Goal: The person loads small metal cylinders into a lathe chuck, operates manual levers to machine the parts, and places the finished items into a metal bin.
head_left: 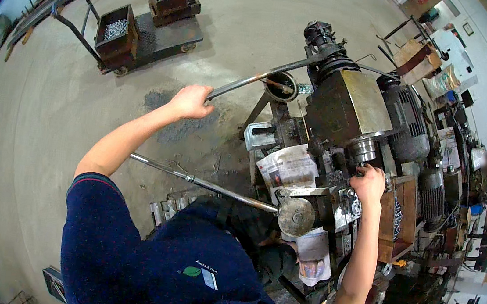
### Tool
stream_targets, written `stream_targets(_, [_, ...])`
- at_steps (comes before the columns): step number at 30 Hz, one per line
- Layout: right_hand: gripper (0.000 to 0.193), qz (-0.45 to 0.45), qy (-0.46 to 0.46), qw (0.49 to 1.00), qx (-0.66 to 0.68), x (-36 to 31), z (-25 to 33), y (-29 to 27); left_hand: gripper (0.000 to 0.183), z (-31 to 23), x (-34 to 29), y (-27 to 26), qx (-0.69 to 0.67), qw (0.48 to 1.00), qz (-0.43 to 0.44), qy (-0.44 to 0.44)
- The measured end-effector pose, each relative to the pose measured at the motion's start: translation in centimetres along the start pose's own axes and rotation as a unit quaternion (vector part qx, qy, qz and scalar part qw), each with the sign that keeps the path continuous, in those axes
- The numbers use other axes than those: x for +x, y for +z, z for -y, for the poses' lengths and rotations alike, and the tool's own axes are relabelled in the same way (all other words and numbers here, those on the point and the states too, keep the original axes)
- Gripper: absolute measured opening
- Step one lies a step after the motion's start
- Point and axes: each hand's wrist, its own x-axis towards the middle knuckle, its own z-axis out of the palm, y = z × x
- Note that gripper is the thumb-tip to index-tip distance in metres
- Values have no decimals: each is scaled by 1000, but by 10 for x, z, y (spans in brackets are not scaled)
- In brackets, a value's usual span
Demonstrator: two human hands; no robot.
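Observation:
My left hand (191, 101) is wrapped round the end of a long metal lever (259, 75), which runs up to the far end of a greasy machine (348, 104). At the near face of that machine, my right hand (369, 186) has its fingers closed just below a shiny round spindle (363, 148). Whatever those fingers pinch is too small and too hidden to name. A second lever (220, 191) slants from a round metal housing (296, 216) toward my left forearm. Small shiny metal parts (348, 210) lie beside my right wrist.
A box (403, 250) of metal pieces stands right of my right forearm. Electric motors (408, 124) sit behind it. Stained newspaper (291, 165) covers part of the machine bed. A flat trolley (169, 38) with bins of small parts stands at the far left.

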Motion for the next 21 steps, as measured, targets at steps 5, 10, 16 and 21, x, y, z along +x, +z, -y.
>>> stream_targets(5, [27,12,-1,999,-33,-8,-8,0,34,-12,7,-2,11,1000,-13,16])
stream_targets(10, [18,21,-6,997,-70,3,8,-6,35,0,1,-3,-1,1000,-3,-13])
stream_targets(16, [23,64,51,995,-57,10,5,-5,31,-4,11,2,-8,1000,-17,-2])
stream_targets(21, [33,110,124,986,31,17,4,-4,32,-11,11,0,-10,1000,-17,-20])
